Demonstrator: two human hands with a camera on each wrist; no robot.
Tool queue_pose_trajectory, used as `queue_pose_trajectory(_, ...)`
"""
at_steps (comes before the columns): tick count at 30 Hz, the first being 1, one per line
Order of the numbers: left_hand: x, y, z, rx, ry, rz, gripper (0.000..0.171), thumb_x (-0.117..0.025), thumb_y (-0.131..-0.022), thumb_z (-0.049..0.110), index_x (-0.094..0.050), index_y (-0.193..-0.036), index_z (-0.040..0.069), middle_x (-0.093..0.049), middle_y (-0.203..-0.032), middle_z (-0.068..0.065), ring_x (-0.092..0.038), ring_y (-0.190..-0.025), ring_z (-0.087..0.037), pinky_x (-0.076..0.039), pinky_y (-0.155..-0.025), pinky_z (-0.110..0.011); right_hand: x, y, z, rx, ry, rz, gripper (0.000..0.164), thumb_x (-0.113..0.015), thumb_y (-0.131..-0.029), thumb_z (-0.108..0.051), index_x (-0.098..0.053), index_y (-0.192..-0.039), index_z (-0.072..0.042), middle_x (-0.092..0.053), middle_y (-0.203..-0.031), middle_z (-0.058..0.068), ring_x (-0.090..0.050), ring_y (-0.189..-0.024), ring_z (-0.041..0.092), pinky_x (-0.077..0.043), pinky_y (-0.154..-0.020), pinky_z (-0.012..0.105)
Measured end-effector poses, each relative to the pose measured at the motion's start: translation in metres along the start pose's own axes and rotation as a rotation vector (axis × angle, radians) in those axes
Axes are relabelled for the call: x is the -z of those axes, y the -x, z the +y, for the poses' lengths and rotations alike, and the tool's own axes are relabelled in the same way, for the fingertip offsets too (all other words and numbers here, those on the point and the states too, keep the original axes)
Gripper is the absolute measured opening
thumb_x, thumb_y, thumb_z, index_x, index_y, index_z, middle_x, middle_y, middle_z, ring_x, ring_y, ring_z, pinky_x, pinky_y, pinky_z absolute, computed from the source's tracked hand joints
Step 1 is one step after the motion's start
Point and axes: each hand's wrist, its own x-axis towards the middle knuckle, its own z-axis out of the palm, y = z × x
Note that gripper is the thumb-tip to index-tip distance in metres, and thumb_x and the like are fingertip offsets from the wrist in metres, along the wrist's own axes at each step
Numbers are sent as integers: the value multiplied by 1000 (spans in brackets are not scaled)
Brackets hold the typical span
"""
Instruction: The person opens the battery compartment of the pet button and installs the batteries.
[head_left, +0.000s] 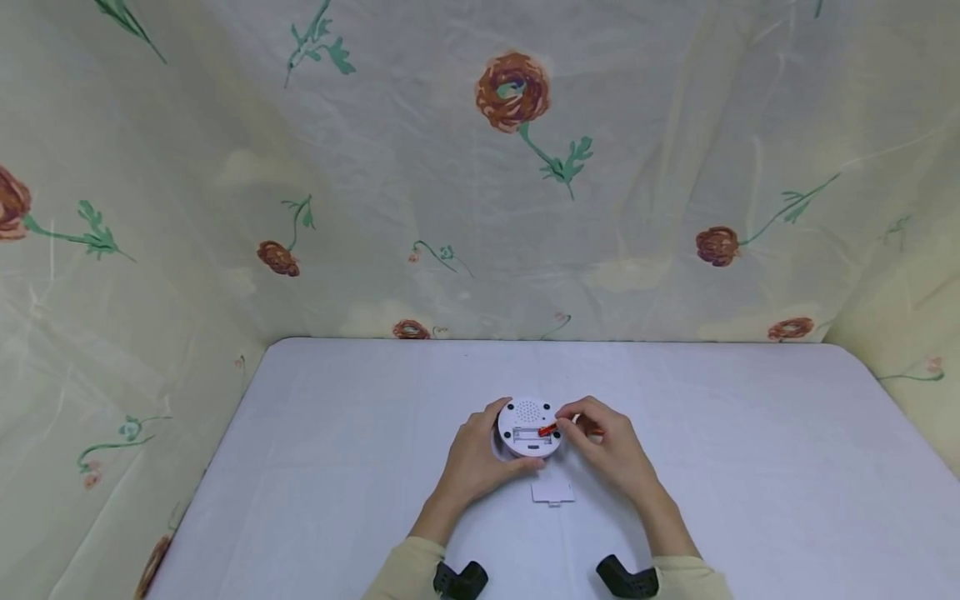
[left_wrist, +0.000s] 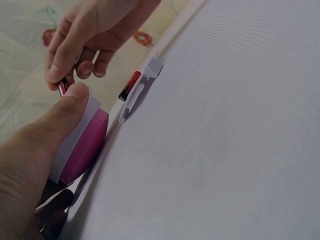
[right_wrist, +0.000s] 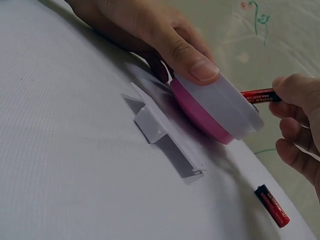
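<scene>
A round white-and-pink device [head_left: 527, 412] has its underside turned up, showing speaker holes, dark feet and an open battery compartment. My left hand [head_left: 478, 457] grips it by the rim, thumb along the near side. Between thumb and fingertips, my right hand [head_left: 611, 446] pinches a red-and-black AAA battery [right_wrist: 260, 96], one end at the compartment. On the table near the right hand lies a second red-and-black battery [right_wrist: 272, 206]. The white battery cover [head_left: 552, 488], a flat plate with a tab, lies just in front of the device.
A white cloth covers the table [head_left: 337, 417]. Flower-patterned sheeting [head_left: 420, 167] hangs behind it and at both sides. Black wrist mounts [head_left: 628, 577] sit at both sleeve cuffs.
</scene>
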Motion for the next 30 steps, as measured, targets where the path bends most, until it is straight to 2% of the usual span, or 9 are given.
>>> queue_pose_trajectory(9,-2,-1,-1,-7,-27,-2,100,-71,-62,71,-40,-142,21,-57,-131,-1,-55,-113,-19,-45,-92,-39,-3,1,3,3,16,0,10,-67,-87,-12,-66,-96,-17,-63,-89,-8,-52,-75,6,-47,-67,17)
queue_pose_trajectory(14,-2,0,-1,-5,-37,-2,99,-73,-62,69,-40,-142,20,-57,-132,-1,-55,-113,-20,-45,-92,-40,-7,2,4,27,6,-15,12,-68,-86,-10,-66,-96,-16,-62,-88,-8,-52,-74,5,-47,-65,18)
queue_pose_trajectory(21,-2,1,-2,-17,-26,0,98,-74,-63,68,-40,-142,20,-57,-132,0,-55,-112,-18,-46,-91,-38,-13,2,3,61,50,-28,12,-70,-85,-11,-66,-94,-18,-61,-85,-11,-51,-71,2,-45,-62,18)
queue_pose_trajectory(30,-2,1,-3,-22,-21,4,97,-74,-63,67,-41,-141,19,-57,-131,0,-55,-110,-18,-46,-90,-38,-15,2,-2,48,76,-47,12,-70,-85,-15,-68,-96,-18,-63,-90,-11,-51,-74,1,-45,-65,18)
